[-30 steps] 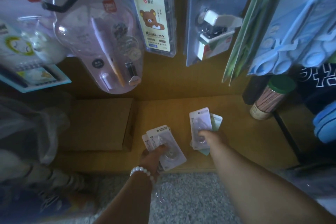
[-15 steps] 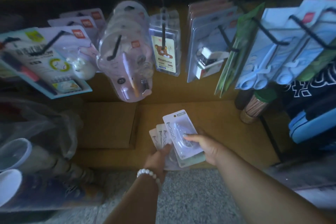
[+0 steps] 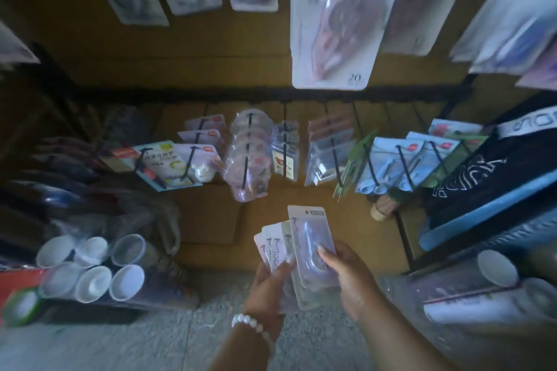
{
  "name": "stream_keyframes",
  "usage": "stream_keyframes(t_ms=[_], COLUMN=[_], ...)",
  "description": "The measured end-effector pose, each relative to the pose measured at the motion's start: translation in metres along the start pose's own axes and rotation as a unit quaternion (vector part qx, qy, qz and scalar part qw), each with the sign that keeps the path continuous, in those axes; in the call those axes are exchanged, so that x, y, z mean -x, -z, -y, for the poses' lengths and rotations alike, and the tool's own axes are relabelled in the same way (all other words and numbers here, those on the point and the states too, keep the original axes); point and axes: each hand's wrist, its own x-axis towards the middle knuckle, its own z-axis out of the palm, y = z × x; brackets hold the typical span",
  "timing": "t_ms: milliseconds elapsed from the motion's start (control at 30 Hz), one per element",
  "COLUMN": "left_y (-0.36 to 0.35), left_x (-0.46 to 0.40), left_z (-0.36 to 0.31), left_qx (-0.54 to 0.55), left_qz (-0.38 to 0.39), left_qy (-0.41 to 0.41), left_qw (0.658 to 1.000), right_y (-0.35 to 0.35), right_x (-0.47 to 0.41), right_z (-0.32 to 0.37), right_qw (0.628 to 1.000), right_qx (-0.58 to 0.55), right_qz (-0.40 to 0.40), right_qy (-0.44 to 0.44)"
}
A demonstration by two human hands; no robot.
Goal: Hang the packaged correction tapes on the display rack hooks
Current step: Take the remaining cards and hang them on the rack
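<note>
Both hands hold a fanned stack of packaged correction tapes, white cards with clear blisters, low in the middle of the view. My left hand, with a white bead bracelet, grips the stack from the left and below. My right hand grips the front pack from the right, fingers across its blister. Above them the display rack's black hooks stick out in a row, loaded with packaged stationery. A large correction tape pack hangs blurred on an upper row.
A brown cardboard box lies on the low wooden shelf under the hooks. A jar of sticks stands at the right. Clear tubes with white caps lie at the left, blue items at the right. Grey speckled floor is below.
My right hand has brought its packs together with those in my left hand. The view has tilted up and back, so the upper row of hanging packs now shows.
</note>
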Motion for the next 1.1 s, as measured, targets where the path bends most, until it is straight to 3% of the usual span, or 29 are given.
stream_keyframes(t_ms=[333, 567, 800, 1100], left_y=[-0.037, -0.057, -0.078, -0.103], left_x=[0.127, 0.18, 0.237, 0.29], left_z=[-0.091, -0.151, -0.182, -0.245], left_qx=[0.012, 0.017, -0.018, -0.05], left_qz=[0.044, 0.033, 0.056, 0.011], left_qy=[-0.046, -0.085, -0.135, -0.184], left_qw=[0.998, 0.996, 0.989, 0.982], right_y=[-0.05, -0.073, -0.08, -0.098], right_x=[0.102, 0.153, 0.201, 0.237], right_z=[0.123, 0.205, 0.254, 0.312], right_qw=[1.0, 0.997, 0.989, 0.978], right_qx=[-0.001, -0.031, -0.032, -0.024], right_qz=[0.002, 0.058, 0.094, 0.117], right_qy=[0.022, 0.045, 0.107, 0.172])
